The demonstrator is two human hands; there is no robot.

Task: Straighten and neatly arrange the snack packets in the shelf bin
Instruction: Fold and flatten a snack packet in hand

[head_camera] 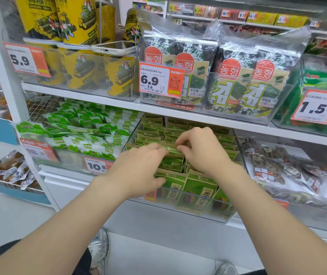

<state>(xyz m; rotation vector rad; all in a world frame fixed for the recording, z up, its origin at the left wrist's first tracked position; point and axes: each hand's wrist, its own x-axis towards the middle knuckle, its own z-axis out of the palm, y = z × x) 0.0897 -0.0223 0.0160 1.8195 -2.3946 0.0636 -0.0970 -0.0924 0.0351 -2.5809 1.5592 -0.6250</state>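
A clear plastic shelf bin [208, 213] on the lower shelf holds several rows of upright green-and-tan snack packets [198, 187]. Both hands reach into its middle. My left hand [139, 167] lies over the left rows, fingers stretched toward a packet [169, 148] in the middle. My right hand [200, 149] pinches the top edge of that same packet between thumb and fingers. The packets under my hands are hidden. Front packets stand upright against the bin's front wall.
A bin of green-and-white packets [91, 133] sits to the left, a bin of clear bagged snacks [281, 169] to the right. The shelf above [178, 114] carries seaweed packs [244, 76] and yellow cans [79, 70], overhanging the bin. Price tags hang in front.
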